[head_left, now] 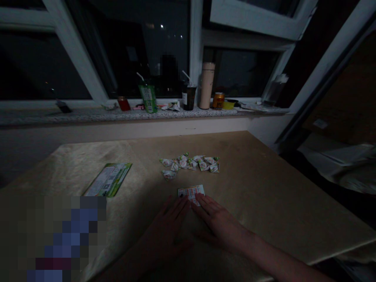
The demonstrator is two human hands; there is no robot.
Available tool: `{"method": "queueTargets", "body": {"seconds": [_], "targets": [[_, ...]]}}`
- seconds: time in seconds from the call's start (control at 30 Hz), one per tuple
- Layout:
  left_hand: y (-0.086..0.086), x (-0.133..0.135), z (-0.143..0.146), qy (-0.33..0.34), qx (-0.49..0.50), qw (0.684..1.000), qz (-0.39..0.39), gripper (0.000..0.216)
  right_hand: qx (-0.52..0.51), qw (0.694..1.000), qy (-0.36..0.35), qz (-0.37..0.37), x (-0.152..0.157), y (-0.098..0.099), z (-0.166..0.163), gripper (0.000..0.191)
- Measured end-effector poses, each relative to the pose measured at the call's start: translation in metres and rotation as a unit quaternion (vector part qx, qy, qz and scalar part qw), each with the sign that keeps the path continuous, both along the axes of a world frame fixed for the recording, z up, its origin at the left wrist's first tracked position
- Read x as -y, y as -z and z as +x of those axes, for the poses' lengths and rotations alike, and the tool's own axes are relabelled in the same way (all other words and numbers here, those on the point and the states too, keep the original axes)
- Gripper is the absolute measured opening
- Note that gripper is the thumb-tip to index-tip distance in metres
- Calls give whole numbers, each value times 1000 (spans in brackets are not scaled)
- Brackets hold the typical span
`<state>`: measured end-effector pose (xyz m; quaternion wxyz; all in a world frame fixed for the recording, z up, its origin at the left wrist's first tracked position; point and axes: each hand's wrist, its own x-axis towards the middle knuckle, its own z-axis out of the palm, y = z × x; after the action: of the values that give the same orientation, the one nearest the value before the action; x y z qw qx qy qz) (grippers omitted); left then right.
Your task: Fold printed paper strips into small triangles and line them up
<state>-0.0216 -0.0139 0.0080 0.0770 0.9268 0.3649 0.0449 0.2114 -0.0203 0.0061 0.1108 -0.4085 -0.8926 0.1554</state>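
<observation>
Resting on the printed card [191,190], left fingers [179,204] and right fingers [206,204].

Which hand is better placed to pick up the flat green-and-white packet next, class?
Probably the left hand: it is nearer the packet, while the right hand would have to reach past it. Both are at the small printed card.

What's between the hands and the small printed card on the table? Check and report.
Nothing visible. Fingertips of the left hand and right hand overlap the near part of the small printed card. The wrapped pieces lie beyond it, away from the hands.
</observation>
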Motion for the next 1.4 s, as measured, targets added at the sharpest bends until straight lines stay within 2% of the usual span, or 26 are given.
{"method": "queueTargets", "body": {"seconds": [0.17,0.33,0.63,0.87,1.07,1.2,1.4], "targets": [[2,10,4,-8,26,1000,-10,72,-11,1000,2,-7,0,3,2,72],[6,23,11,-30,51,997,-40,83,-18,1000,0,-10,-1,7,2,73],[5,22,12,-67,38,997,-26,78,10,1000,-5,-7,1,0,3,68],[3,24,12,-78,28,995,-51,87,9,1000,-3,12,2,-1,1,67],[14,24,9,-61,70,995,-22,90,1,1000,-5,1,4,-1,3,69],[22,27,9,-69,61,996,-2,93,-11,1000,0,-19,4,-1,4,70],[22,29,13,-69,61,995,30,92,-25,999,8,-32,5,-4,1,73]]}}
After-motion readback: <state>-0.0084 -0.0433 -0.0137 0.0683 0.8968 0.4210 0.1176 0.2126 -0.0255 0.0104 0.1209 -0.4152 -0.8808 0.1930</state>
